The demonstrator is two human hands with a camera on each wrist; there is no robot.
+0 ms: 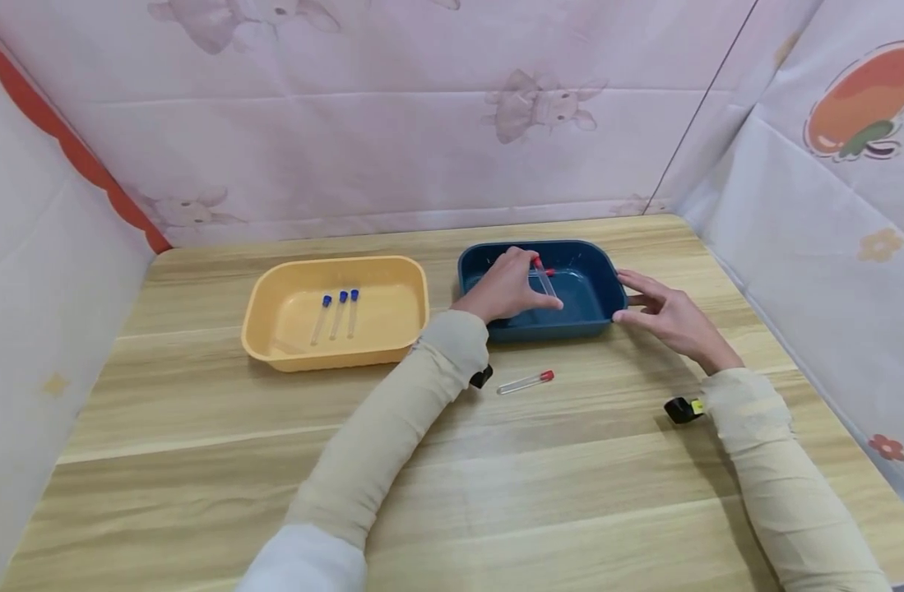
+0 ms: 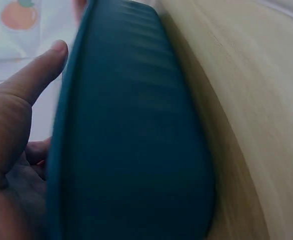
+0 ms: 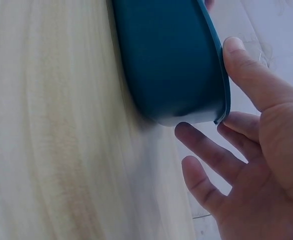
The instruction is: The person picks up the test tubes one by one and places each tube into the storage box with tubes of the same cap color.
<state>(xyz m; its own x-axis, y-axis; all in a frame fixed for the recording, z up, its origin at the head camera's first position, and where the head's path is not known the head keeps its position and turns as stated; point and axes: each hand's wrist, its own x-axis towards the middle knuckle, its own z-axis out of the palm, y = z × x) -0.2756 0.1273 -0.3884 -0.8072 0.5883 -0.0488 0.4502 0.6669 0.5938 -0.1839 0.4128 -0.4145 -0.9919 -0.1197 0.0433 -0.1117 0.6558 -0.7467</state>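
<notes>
My left hand (image 1: 509, 286) reaches over the dark blue basin (image 1: 551, 330). Between its forefinger and thumb it pinches a red-capped test tube (image 1: 544, 279), lengthwise. Behind that tube another red cap (image 1: 550, 272) shows inside the basin, its tube partly hidden. My right hand (image 1: 669, 316) holds the basin's right end, thumb at the near corner and fingers toward the far one. In the right wrist view its thumb (image 3: 251, 75) lies along the rim. The left wrist view mostly shows the basin's outer wall (image 2: 131, 120), with the left thumb (image 2: 39, 75) beside the rim.
One red-capped test tube (image 1: 524, 383) lies on the wooden table (image 1: 496, 485) in front of the blue basin. To the left stands a yellow basin (image 1: 336, 359) with three blue-capped test tubes (image 1: 339, 314) in it. Printed cloth (image 1: 392, 148) hangs behind the table.
</notes>
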